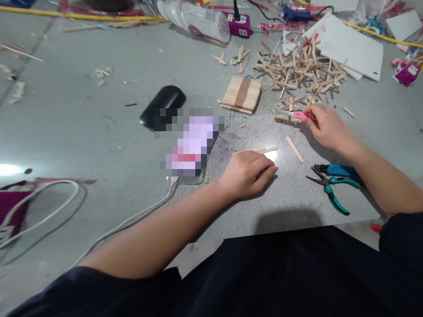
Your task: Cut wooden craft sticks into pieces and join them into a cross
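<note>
My right hand point(325, 125) is closed around the pink handle of a utility knife point(299, 115). Its blade points left, above a small patch of wood crumbs on the table. My left hand point(251, 174) rests on the tabletop with bent fingers held together; the fingertips are mostly hidden. Two wooden craft sticks point(271, 149) show along the far side of this hand, partly covered by it. Between the hands lies a single loose craft stick point(294, 149). A banded stack of craft sticks point(243, 94) sits beyond my left hand.
Cut stick pieces point(304, 70) are heaped at the back right beside a white board point(353, 46). Teal-handled pliers point(330, 187) and a blue-handled tool point(342, 170) lie near my right forearm. Left are a phone point(194, 141) on a white cable point(132, 215) and a black mouse point(165, 103).
</note>
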Demonstrator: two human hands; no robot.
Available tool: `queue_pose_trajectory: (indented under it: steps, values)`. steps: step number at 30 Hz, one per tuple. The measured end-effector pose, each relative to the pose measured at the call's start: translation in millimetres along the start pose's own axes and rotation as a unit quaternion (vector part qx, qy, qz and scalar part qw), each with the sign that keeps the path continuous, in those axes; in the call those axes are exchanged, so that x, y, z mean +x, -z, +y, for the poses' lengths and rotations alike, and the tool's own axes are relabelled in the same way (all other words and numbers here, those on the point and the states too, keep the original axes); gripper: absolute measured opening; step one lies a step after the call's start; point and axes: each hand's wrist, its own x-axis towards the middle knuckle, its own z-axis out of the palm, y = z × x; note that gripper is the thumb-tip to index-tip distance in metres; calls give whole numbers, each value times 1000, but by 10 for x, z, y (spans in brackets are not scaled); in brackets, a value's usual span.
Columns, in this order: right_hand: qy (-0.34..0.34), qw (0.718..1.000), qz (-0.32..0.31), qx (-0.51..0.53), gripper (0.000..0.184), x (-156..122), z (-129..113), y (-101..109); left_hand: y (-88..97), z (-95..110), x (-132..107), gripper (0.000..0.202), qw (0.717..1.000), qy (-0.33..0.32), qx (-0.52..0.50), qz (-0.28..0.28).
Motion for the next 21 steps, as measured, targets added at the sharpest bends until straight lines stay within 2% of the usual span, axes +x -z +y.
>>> queue_pose_trajectory:
  steps: [13, 21]
  values:
    - [28, 1000, 9, 12, 35, -27, -9, 6, 13, -9, 7, 29, 1000, -10, -9, 3]
    - [-6, 997, -42, 62, 53, -84, -106, 126, 8, -19, -2, 28, 1000, -5, -11, 3]
